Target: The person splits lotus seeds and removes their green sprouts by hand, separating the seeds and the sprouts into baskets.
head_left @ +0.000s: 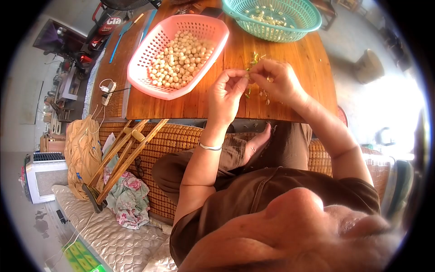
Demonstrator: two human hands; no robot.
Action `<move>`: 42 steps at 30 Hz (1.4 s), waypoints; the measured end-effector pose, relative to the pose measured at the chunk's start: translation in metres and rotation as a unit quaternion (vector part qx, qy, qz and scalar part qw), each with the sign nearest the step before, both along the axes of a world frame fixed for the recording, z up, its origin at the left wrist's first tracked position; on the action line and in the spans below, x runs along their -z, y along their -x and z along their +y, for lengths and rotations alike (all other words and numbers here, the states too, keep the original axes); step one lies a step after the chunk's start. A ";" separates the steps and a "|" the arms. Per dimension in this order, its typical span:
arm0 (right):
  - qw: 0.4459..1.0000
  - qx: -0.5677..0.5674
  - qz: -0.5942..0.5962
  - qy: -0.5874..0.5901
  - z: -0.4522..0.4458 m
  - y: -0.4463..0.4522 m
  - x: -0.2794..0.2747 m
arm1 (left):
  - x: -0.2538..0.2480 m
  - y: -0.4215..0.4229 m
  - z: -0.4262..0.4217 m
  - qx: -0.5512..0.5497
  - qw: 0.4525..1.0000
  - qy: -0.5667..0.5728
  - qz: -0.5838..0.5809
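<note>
Over the wooden table (235, 102), both of my hands meet with their fingertips close together. My left hand (229, 93) is pinched, its thumb and forefinger at something too small to make out. The fingers of my right hand (276, 81) close on the same spot. Small green and pale scraps (256, 58) lie on the wood around the fingertips. To the left stands a pink basket (140, 68) holding several round, pale seeds (181, 59). A green basket (290, 34) beyond my right hand holds several whitish pieces (267, 17).
A blue tool (120, 38) and a power strip (108, 93) lie at the table's left side. Wooden crutches (127, 158) lean on the woven bench (158, 186) beside a floral cloth (129, 199). A round stool (369, 66) stands on the floor at right.
</note>
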State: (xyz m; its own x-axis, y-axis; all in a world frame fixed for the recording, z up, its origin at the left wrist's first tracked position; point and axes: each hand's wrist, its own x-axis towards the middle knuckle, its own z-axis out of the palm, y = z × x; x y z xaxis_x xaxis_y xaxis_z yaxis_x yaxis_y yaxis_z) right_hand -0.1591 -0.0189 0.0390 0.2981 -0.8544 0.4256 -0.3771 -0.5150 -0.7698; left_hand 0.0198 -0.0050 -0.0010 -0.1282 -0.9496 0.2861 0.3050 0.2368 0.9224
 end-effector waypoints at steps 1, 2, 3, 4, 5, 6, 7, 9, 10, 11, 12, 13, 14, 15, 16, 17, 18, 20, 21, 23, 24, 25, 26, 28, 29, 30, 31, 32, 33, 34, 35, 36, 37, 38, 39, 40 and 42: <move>1.000 -0.001 0.008 0.015 0.000 0.000 0.001 | 0.001 0.000 -0.001 -0.007 1.000 -0.001 -0.004; 1.000 -0.001 0.008 0.015 0.000 0.000 0.001 | 0.003 0.000 -0.001 -0.008 1.000 -0.001 -0.004; 0.999 0.007 0.017 0.030 0.000 -0.001 0.001 | 0.002 0.000 0.000 -0.006 1.000 0.001 -0.003; 0.999 0.015 0.025 0.045 0.000 -0.001 0.001 | 0.002 0.000 0.000 -0.004 1.000 0.003 -0.003; 0.999 0.015 0.025 0.045 0.000 -0.001 0.002 | 0.002 0.000 0.000 -0.004 1.000 0.002 -0.003; 0.998 0.017 0.028 0.048 0.000 -0.002 0.002 | 0.001 0.001 0.000 -0.010 1.000 0.003 -0.016; 0.998 0.019 0.030 0.050 0.000 -0.002 0.002 | 0.001 0.002 0.000 -0.015 0.999 0.004 -0.029; 0.998 0.022 0.030 0.040 0.000 -0.002 0.001 | -0.001 0.002 0.000 -0.012 1.000 0.006 -0.025; 0.999 0.025 0.030 0.032 0.001 -0.002 0.001 | -0.002 0.002 0.000 -0.010 1.000 0.009 -0.022; 0.999 0.025 0.030 0.032 0.001 -0.002 0.001 | -0.002 0.002 0.001 -0.010 1.000 0.009 -0.022; 0.999 0.013 0.019 0.022 0.001 -0.001 0.001 | -0.003 0.003 0.002 -0.001 1.000 0.007 -0.008; 1.000 0.001 0.007 0.013 0.001 -0.001 0.002 | -0.003 0.003 0.002 0.008 1.000 0.005 0.006; 1.000 0.001 0.007 0.013 0.001 -0.002 0.001 | -0.002 0.002 0.001 0.008 1.000 0.004 0.006; 1.000 -0.002 0.001 -0.004 0.001 -0.002 0.001 | -0.001 0.001 0.000 0.012 1.000 0.001 0.002; 1.000 -0.004 -0.006 -0.020 0.001 -0.001 0.001 | 0.000 0.000 -0.001 0.016 1.000 -0.001 -0.002; 1.000 -0.004 -0.006 -0.020 0.001 -0.001 0.001 | 0.002 -0.001 -0.001 0.016 1.000 -0.001 -0.002; 1.000 -0.004 -0.007 -0.023 0.000 0.000 0.001 | 0.002 -0.001 -0.001 0.015 1.000 -0.006 -0.007; 1.000 -0.004 -0.008 -0.026 -0.001 0.000 0.003 | 0.002 -0.001 -0.001 0.014 1.000 -0.010 -0.012; 1.000 -0.003 -0.012 -0.029 -0.002 0.000 0.004 | 0.001 -0.002 -0.001 0.014 1.000 -0.015 -0.016; 0.999 -0.002 -0.015 -0.032 -0.002 0.000 0.004 | 0.000 -0.002 0.000 0.014 1.000 -0.019 -0.020; 0.999 0.000 -0.017 -0.034 -0.001 0.000 0.003 | 0.000 -0.001 0.000 0.021 0.999 -0.023 -0.006; 0.999 0.003 -0.018 -0.035 -0.001 0.000 0.002 | -0.001 -0.001 -0.001 0.028 0.999 -0.027 0.009; 0.999 0.002 -0.018 -0.034 -0.001 0.000 0.001 | -0.002 -0.002 -0.001 0.028 0.999 -0.026 0.009; 0.999 -0.002 -0.008 -0.032 -0.001 0.000 0.000 | -0.002 -0.002 0.000 0.034 0.998 -0.035 0.027; 0.999 -0.002 -0.009 -0.032 0.000 0.000 0.001 | -0.002 -0.001 0.000 0.033 0.999 -0.034 0.026; 1.000 -0.006 -0.007 -0.027 0.000 0.000 0.001 | -0.001 -0.001 -0.001 0.038 0.998 -0.024 0.033; 1.000 -0.010 -0.004 -0.023 0.000 0.000 0.001 | 0.000 -0.001 0.000 0.042 0.998 -0.014 0.040; 1.000 -0.011 -0.004 -0.025 0.000 -0.001 0.002 | 0.002 -0.001 -0.001 0.041 0.998 -0.016 0.041; 1.000 -0.007 -0.008 -0.023 0.000 -0.001 0.002 | 0.002 -0.001 -0.002 0.036 0.999 -0.013 0.032; 1.000 -0.003 -0.012 -0.020 0.000 -0.001 0.002 | 0.002 -0.001 -0.002 0.032 0.999 -0.009 0.023; 1.000 -0.003 -0.012 -0.020 -0.001 0.000 0.003 | 0.002 -0.002 -0.002 0.033 0.999 -0.009 0.022; 0.999 -0.001 -0.024 -0.030 -0.002 0.000 0.004 | 0.001 -0.001 -0.002 0.033 0.999 -0.011 0.026; 0.999 0.001 -0.035 -0.039 -0.002 0.001 0.004 | -0.001 -0.001 -0.002 0.033 0.999 -0.014 0.030; 0.999 0.001 -0.035 -0.038 -0.002 0.001 0.003 | -0.002 -0.001 -0.002 0.033 0.999 -0.013 0.030; 0.999 0.000 -0.026 -0.043 -0.002 0.001 0.002 | -0.002 -0.001 -0.001 0.034 0.999 -0.020 0.034; 0.999 -0.001 -0.017 -0.049 -0.001 0.001 0.001 | -0.003 -0.001 -0.001 0.036 0.998 -0.027 0.037; 0.998 -0.001 -0.040 -0.054 -0.001 0.000 0.001 | -0.005 0.000 0.000 0.039 0.998 -0.026 0.050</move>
